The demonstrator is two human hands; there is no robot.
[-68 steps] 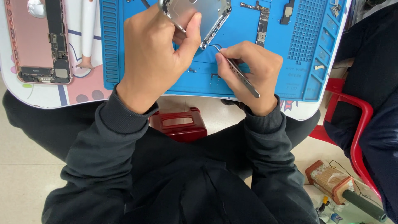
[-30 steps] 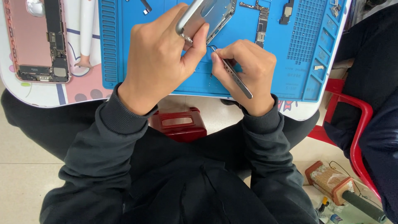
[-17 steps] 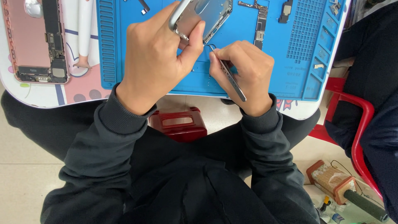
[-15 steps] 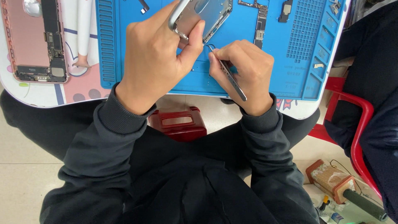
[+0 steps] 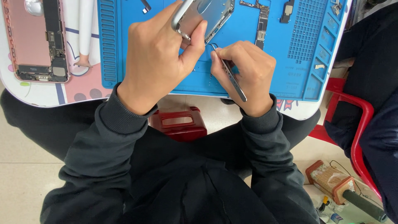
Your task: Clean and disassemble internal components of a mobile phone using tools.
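Landmark is the blue work mat; everything below is placed relative to it.

My left hand sits over the mat's near-centre, closed around a silver phone housing and holding it tilted, lifted off the mat. Thumb pinches the housing's near edge, fingers wrap the far side. The housing's long axis runs from near-left toward far-right of the mat, its lower corner pointing down at my right hand.

My right hand is just right of that, over the mat's near edge, fingers pinched narrow on metal tweezers. The tweezer tips point up-left at the housing's lower corner; I can't tell whether they touch it or grip anything there. The two hands are almost touching, so the right one is the nearer to that corner, tips ahead and slightly left.

Elsewhere: a long logic board and a small dark part lie on the mat's far side. Left of the mat, a pink opened phone lies on the white table. Below the mat's near edge, a red stool.
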